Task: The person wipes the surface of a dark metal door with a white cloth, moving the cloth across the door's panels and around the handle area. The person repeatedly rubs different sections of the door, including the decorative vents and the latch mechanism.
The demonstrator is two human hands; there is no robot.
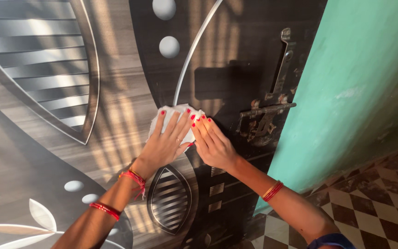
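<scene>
A white cloth lies flat against a dark, patterned door. My left hand presses on it with fingers spread, the cloth showing above and beside the fingers. Right next to it, my right hand lies on the cloth's right edge and the dark door panel, fingers together and pointing up-left. Both hands have red nails, and red and gold bangles and threads circle both wrists.
A rusty metal latch and bolt sits on the door just right of my hands. A turquoise wall rises to the right. Below it is a dark and pale checkered floor. The door's grey wood-grain half has silver inlays.
</scene>
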